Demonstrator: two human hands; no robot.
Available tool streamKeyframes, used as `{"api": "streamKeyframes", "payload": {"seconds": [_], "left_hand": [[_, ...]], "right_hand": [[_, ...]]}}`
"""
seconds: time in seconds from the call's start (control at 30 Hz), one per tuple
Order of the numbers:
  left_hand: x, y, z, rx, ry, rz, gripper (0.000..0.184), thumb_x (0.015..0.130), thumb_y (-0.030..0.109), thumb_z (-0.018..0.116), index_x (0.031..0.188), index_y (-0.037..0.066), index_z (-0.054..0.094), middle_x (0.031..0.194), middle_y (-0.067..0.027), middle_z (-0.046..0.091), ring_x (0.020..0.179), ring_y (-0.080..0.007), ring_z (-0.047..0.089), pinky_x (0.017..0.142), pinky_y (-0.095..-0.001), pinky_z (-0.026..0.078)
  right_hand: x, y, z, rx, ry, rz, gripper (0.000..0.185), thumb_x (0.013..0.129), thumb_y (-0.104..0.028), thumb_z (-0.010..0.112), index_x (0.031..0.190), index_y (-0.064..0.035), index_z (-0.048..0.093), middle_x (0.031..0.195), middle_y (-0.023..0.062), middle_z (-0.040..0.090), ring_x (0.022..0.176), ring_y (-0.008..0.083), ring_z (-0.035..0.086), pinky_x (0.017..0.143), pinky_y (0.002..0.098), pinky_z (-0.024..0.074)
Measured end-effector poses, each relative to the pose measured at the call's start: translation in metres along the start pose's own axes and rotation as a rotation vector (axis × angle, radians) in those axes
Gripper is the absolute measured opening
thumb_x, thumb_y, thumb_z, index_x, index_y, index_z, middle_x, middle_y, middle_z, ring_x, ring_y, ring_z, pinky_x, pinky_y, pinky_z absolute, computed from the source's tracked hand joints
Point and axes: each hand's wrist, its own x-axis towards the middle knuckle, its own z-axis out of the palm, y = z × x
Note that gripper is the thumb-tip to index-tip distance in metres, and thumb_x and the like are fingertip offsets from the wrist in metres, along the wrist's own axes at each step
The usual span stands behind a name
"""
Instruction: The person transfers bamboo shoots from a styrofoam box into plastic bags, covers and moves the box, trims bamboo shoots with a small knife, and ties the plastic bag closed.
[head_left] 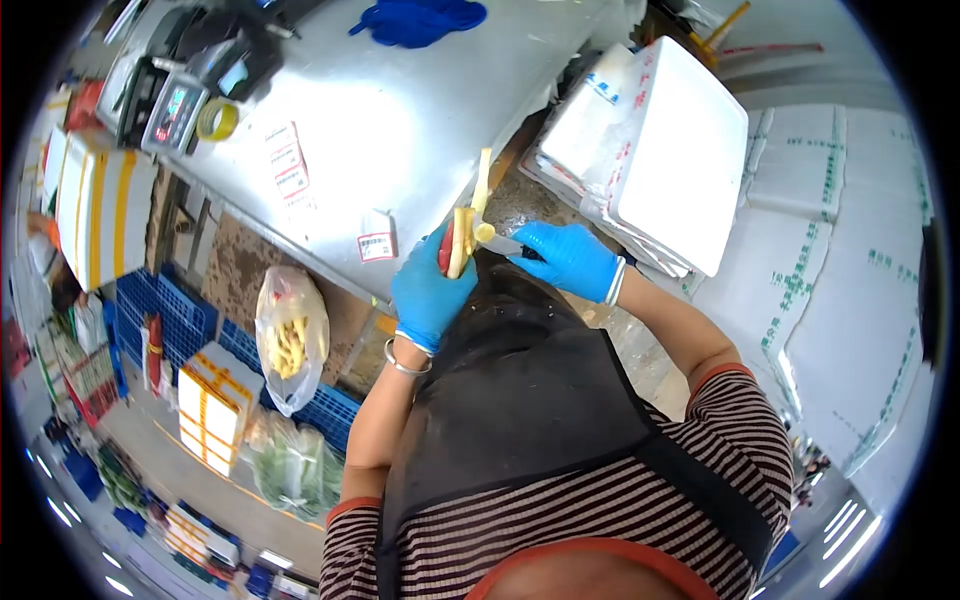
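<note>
My left hand (432,285), in a blue glove, is closed around several pale yellow vegetable stalks (461,240). Something dark red shows between its fingers and the stalks. One long thin stalk (483,178) sticks up beyond the others, and a round, pale cut end faces me. My right hand (568,262), also gloved in blue, is wrapped around the dark handle of a knife (502,244). The knife's blade points left and meets the stalks near that round end. Both hands are in front of my black apron (520,390), by the metal table's edge.
The metal table (350,90) bears a blue glove (418,20), label stickers (378,245), yellow tape (217,120) and a scale (175,115). A plastic bag of pale yellow pieces (290,340) is at left. White foam lids (685,155) are stacked at right.
</note>
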Motion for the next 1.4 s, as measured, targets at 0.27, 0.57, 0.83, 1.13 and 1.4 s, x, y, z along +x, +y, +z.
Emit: {"api": "streamKeyframes", "payload": {"seconds": [0.27,0.57,0.83,1.13,1.4], "left_hand": [[0.022,0.048,0.046,0.238,-0.119,0.231,0.045,0.074,0.022,0.071,0.116,0.008,0.064,0.089,-0.0158,0.069,0.078,-0.0333,0.067,0.071,-0.0386,0.054],[0.016,0.052,0.070,-0.037,-0.294,0.169,0.041,0.070,0.023,0.073,0.108,0.007,0.067,0.088,-0.0162,0.068,0.078,-0.0345,0.067,0.071,-0.0385,0.054],[-0.020,0.049,0.088,0.136,-0.313,0.092,0.048,0.070,0.024,0.073,0.116,0.011,0.065,0.097,-0.0170,0.068,0.086,-0.0348,0.067,0.076,-0.0394,0.053],[-0.019,0.029,0.038,-0.556,-0.570,-0.096,0.061,0.075,0.006,0.075,0.132,0.001,0.053,0.116,-0.0071,0.064,0.102,-0.0142,0.061,0.090,-0.0298,0.049],[-0.042,0.051,-0.002,-0.462,-1.035,-0.062,0.082,0.074,0.011,0.079,0.145,0.003,0.038,0.138,-0.0095,0.052,0.121,-0.0168,0.052,0.105,-0.0323,0.039]], "right_hand": [[-0.025,0.036,-0.002,-0.179,0.320,0.029,0.014,0.087,-0.019,0.056,0.094,-0.0076,0.059,0.083,0.0126,0.064,0.067,0.0323,0.065,0.056,0.0405,0.0530],[-0.058,0.063,0.001,-0.135,0.235,0.131,0.013,0.087,-0.016,0.055,0.089,-0.0031,0.056,0.075,0.0187,0.063,0.065,0.0384,0.065,0.056,0.0455,0.0528],[-0.060,0.059,0.024,0.011,0.128,0.301,0.015,0.090,-0.016,0.051,0.093,-0.0039,0.059,0.083,0.0220,0.065,0.074,0.0402,0.065,0.068,0.0487,0.0521],[-0.081,0.066,-0.016,0.264,0.548,0.079,0.018,0.096,-0.022,0.053,0.101,-0.0093,0.064,0.087,0.0104,0.066,0.071,0.0294,0.066,0.064,0.0357,0.0535],[-0.087,0.051,-0.021,-0.007,0.200,-0.278,0.039,0.078,-0.018,0.060,0.117,-0.0137,0.060,0.087,0.0095,0.061,0.072,0.0298,0.063,0.060,0.0393,0.0518]]}}
